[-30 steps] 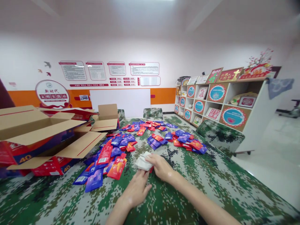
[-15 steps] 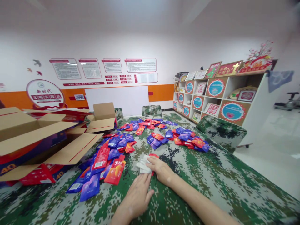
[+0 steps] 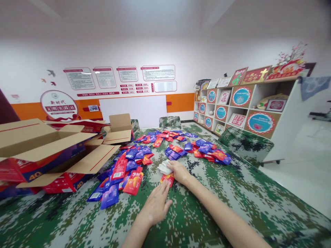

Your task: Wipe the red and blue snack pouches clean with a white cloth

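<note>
In the head view a red pouch with an orange print lies flat on the camouflage tablecloth. My left hand rests its outstretched fingertips on the pouch's near end, thumb apart. A crumpled white cloth is gripped under the bent fingers of my right hand, at the far end of the pouch. Part of the pouch is covered by both hands. To the left lies a heap of red and blue pouches.
Open cardboard boxes crowd the table's left side, flaps spread toward the heap. Farther back are more pouch piles. Camouflage-covered chairs stand around the table, and a white shelf unit is at the right.
My right hand has moved the cloth away toward the pouch's far end, so the pouch's red middle now shows. My left hand stays at the near end. The camera view has shifted slightly.
</note>
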Demonstrator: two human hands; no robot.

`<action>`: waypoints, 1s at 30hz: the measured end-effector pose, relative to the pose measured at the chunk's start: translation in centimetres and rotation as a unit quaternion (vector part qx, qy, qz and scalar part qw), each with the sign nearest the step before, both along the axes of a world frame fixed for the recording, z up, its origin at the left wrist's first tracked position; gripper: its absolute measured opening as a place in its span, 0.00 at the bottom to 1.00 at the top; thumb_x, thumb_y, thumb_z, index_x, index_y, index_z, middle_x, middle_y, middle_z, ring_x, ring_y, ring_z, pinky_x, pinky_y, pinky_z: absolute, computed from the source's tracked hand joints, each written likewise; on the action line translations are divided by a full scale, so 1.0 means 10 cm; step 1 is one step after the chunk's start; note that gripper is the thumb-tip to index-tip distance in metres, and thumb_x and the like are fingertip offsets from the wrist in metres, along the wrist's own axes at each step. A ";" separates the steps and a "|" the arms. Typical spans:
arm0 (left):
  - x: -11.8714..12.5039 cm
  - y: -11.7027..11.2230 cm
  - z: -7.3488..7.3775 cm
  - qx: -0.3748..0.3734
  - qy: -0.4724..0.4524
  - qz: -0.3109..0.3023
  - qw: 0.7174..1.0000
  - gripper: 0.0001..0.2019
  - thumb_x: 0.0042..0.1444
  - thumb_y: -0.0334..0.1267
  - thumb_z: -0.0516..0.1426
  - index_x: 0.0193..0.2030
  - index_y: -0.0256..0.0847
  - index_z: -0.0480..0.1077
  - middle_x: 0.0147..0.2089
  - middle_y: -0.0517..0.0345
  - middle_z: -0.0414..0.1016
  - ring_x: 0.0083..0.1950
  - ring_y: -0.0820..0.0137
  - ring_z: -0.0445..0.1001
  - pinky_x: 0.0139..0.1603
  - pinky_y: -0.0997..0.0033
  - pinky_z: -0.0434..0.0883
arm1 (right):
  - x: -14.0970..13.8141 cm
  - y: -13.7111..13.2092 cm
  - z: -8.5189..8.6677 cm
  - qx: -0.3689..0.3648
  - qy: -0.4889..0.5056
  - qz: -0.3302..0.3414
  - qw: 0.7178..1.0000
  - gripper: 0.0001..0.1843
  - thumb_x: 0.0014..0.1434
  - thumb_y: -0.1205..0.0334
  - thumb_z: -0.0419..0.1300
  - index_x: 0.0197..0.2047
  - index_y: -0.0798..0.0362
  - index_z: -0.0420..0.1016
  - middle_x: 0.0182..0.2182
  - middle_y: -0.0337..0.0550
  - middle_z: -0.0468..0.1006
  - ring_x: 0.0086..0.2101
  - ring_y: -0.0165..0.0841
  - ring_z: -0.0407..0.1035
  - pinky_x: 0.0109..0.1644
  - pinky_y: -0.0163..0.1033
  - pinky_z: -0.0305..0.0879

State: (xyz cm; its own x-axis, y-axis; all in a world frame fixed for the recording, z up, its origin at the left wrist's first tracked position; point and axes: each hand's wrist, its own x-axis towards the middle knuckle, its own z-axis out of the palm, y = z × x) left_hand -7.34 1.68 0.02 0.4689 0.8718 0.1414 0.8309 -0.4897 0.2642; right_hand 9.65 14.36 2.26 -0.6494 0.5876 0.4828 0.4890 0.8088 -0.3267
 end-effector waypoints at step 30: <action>0.02 -0.02 0.05 -0.005 0.009 0.000 1.000 0.29 0.62 0.49 0.46 0.67 0.42 0.44 0.68 0.52 0.44 0.67 0.63 0.46 0.66 0.59 0.48 | 0.37 -0.03 -0.08 0.058 -0.024 -0.050 0.997 0.32 0.51 0.79 0.45 0.59 0.56 0.63 0.58 0.52 0.63 0.58 0.38 0.55 0.62 0.43 0.51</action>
State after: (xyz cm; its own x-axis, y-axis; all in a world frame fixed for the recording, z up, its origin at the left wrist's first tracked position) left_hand -7.16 1.44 0.53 0.4712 0.8733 0.1233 0.8357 -0.4868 0.2543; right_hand 13.37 14.04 1.49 -0.6138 0.5926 0.5215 0.5823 0.7860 -0.2078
